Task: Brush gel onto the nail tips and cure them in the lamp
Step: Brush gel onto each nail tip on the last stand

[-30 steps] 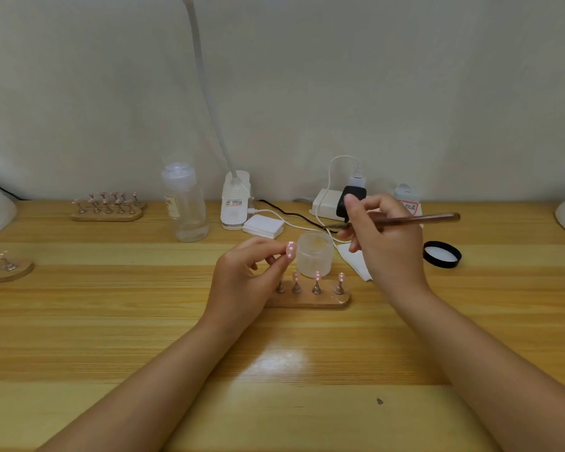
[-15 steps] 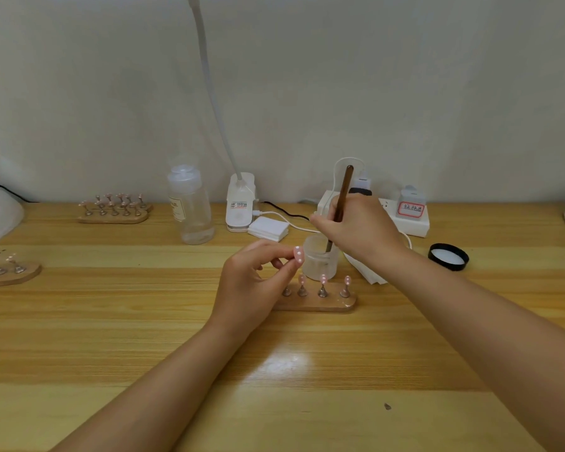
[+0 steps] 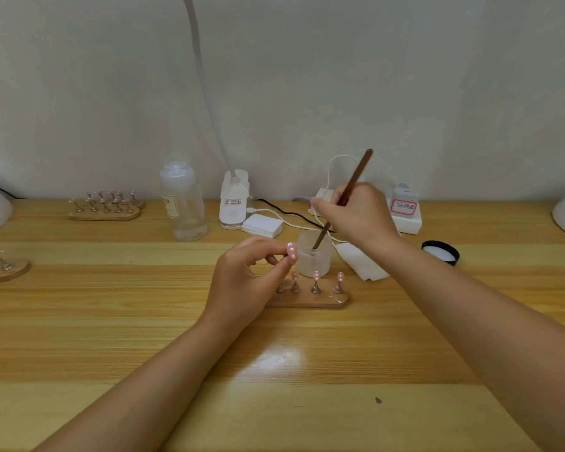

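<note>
My left hand (image 3: 245, 278) pinches a small stand topped by a pink nail tip with white dots (image 3: 292, 249), held just left of a frosted gel jar (image 3: 314, 260). My right hand (image 3: 359, 213) grips a brown brush (image 3: 353, 181), and its bristle end dips down into the jar. In front of the jar lies a wooden holder (image 3: 310, 300) with pink nail tips (image 3: 316, 276) standing on metal stands. The lamp base (image 3: 233, 200) stands at the back by the wall, its white neck rising out of view.
A clear bottle (image 3: 183, 203) stands left of the lamp base. Two more wooden holders with tips lie at the back left (image 3: 105, 208) and the left edge (image 3: 0, 267). A black jar lid (image 3: 440, 252), a white wipe (image 3: 359, 261), a power strip (image 3: 405, 216) and cables crowd the right.
My right hand swung the brush from lying level above the jar to upright and lowered its tip into the jar. My left hand kept the nail tip in place.
</note>
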Available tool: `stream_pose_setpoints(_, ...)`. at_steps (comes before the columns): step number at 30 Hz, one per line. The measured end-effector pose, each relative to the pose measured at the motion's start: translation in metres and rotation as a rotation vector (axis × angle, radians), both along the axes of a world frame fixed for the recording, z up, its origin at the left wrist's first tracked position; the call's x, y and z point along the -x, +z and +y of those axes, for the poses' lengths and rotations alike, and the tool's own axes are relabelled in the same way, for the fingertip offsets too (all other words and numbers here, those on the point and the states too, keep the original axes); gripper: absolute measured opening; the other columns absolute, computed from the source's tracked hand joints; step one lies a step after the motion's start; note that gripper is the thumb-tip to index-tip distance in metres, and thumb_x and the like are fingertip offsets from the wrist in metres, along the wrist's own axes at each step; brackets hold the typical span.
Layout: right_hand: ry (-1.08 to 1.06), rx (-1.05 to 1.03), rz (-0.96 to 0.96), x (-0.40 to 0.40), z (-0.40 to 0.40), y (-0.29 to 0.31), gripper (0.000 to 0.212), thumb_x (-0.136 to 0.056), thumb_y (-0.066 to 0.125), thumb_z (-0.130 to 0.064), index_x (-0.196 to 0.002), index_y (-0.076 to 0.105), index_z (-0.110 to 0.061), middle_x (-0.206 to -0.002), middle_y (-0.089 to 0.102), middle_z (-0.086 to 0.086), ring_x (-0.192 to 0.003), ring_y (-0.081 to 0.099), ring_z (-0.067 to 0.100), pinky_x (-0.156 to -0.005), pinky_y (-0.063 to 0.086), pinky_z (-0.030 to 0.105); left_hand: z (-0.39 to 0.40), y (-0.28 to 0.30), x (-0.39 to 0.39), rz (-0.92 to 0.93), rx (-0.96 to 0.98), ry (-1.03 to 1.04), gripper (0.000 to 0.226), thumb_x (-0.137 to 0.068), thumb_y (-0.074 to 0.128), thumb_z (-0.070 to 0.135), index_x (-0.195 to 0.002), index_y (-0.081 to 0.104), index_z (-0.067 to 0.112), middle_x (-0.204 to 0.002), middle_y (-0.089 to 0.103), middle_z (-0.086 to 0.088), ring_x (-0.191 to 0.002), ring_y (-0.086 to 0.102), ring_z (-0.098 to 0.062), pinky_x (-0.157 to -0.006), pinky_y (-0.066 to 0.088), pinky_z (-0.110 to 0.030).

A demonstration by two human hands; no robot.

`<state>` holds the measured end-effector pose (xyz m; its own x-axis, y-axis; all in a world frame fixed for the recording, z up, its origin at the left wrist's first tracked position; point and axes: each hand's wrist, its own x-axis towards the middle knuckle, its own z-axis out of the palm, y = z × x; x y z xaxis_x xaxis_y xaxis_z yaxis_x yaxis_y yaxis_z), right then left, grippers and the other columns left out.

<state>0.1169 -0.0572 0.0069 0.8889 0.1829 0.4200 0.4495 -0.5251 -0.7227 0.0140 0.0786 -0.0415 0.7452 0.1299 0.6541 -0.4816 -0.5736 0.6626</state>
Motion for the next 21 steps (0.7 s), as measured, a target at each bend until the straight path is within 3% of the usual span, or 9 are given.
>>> stream_pose_setpoints(4, -0.063, -0.184, 0.089, -0.004, -0.013, 0.005, 0.033, -0.084, 0.065, -0.026, -0.058, 0.051, -0.014, -0.051, 0.052, -0.004, -0.037, 0.051, -0.003, -0.041, 0.038, 0.008, -0.001, 0.0, 0.001, -0.006, 0.01, 0.001, 0.007, -0.077, 0.069, 0.006, -0.08, 0.071, 0.012, -0.076, 0.067, 0.003, -0.075, 0.057, -0.01, -0.068, 0.035, -0.003)
stream_pose_setpoints(7, -0.094, -0.232, 0.15, -0.006, -0.018, 0.004, 0.035, -0.084, 0.065, -0.034, -0.058, 0.053, -0.014, -0.049, 0.054, -0.004, -0.039, 0.051, -0.001, -0.052, 0.044, 0.014, -0.002, 0.001, 0.0, -0.01, 0.018, -0.004, 0.01, -0.076, 0.07, 0.005, -0.081, 0.071, 0.014, -0.077, 0.067, 0.007, -0.074, 0.058, -0.009, -0.068, 0.036, -0.003)
stream_pose_setpoints(11, -0.106, -0.237, 0.182, -0.005, -0.023, 0.003, 0.038, -0.084, 0.065, -0.037, -0.056, 0.056, -0.013, -0.034, 0.049, -0.009, -0.033, 0.048, -0.005, -0.038, 0.034, 0.005, -0.001, 0.001, 0.0, -0.016, 0.013, -0.009, 0.014, -0.076, 0.069, 0.005, -0.084, 0.07, 0.016, -0.077, 0.066, 0.008, -0.073, 0.057, -0.008, -0.067, 0.036, -0.003)
stream_pose_setpoints(16, -0.131, -0.227, 0.176, -0.004, -0.028, 0.005, 0.036, -0.085, 0.064, -0.037, -0.058, 0.058, -0.013, -0.046, 0.053, -0.003, -0.033, 0.048, -0.005, -0.05, 0.035, 0.017, 0.0, 0.0, 0.0, -0.017, 0.024, -0.006, 0.02, -0.075, 0.069, 0.002, -0.088, 0.068, 0.018, -0.079, 0.067, 0.006, -0.078, 0.057, -0.009, -0.068, 0.037, -0.003)
stream_pose_setpoints(21, -0.158, -0.253, 0.163, -0.003, -0.032, 0.01, 0.035, -0.086, 0.063, -0.035, -0.06, 0.057, -0.013, -0.05, 0.053, -0.002, -0.034, 0.048, -0.003, -0.051, 0.038, 0.016, 0.001, -0.001, 0.0, -0.027, 0.024, -0.005, 0.022, -0.075, 0.069, 0.001, -0.09, 0.068, 0.018, -0.079, 0.066, 0.006, -0.078, 0.057, -0.001, -0.068, 0.037, -0.003)
